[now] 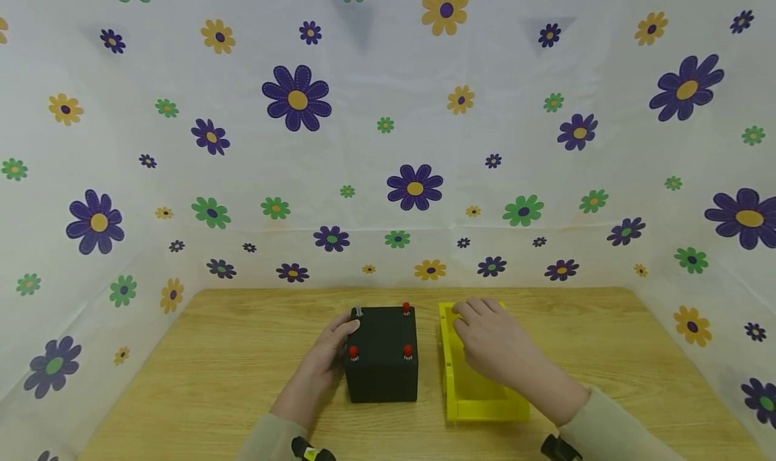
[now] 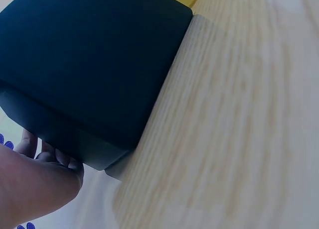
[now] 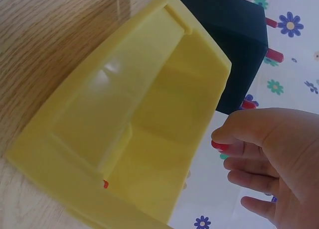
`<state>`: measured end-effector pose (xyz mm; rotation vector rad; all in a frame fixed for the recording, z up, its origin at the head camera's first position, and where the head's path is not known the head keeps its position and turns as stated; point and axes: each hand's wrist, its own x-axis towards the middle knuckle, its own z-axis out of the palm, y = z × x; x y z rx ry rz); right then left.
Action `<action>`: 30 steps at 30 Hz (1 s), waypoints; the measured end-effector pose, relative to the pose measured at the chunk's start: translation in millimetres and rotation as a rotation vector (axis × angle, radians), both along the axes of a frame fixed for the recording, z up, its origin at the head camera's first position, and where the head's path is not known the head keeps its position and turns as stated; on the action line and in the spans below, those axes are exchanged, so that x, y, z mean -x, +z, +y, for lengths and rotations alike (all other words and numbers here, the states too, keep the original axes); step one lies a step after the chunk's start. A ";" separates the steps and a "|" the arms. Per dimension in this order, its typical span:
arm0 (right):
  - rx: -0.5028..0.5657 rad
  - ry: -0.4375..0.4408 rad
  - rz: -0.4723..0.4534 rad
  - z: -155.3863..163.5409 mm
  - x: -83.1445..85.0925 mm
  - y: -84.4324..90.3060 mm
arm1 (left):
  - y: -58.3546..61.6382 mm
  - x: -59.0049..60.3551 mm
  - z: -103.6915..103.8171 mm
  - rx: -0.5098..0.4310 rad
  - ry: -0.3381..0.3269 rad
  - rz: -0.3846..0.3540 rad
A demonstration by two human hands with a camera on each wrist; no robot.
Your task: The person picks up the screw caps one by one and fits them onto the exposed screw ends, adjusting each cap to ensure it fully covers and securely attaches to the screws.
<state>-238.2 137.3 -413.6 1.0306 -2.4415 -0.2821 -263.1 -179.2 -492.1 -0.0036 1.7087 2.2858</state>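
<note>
A black box (image 1: 382, 363) stands on the wooden table (image 1: 212, 373) with red pegs (image 1: 408, 352) in three top corners and a grey post (image 1: 359, 311) in the far left one. My left hand (image 1: 347, 327) grips its left side, thumb on top by the post; the left wrist view shows the fingers (image 2: 50, 157) against the box (image 2: 89, 55). Right of it lies a yellow tray (image 1: 479, 404). My right hand (image 1: 465, 313) hovers over the tray's far end. In the right wrist view it (image 3: 222, 145) pinches a small red peg (image 3: 218, 145) between thumb and forefinger beside the tray (image 3: 149, 114).
Flower-printed sheets (image 1: 388, 144) wall the table at the back and on both sides. Another small red piece (image 3: 105, 184) shows at the tray's near edge. Bare wood lies left of the box and right of the tray.
</note>
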 end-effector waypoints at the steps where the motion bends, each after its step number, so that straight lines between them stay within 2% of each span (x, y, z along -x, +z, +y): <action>1: 0.002 -0.002 -0.003 -0.6 0.0 0.5 | 0.1 -0.1 0.1 0.002 0.004 -0.001; 11: 0.006 -0.009 -0.002 -6.7 2.3 4.9 | 2.1 -1.9 2.4 0.010 0.034 -0.016; 30: 0.020 0.002 -0.005 -16.0 2.8 13.8 | 0.7 -1.7 1.7 -0.007 0.026 -0.003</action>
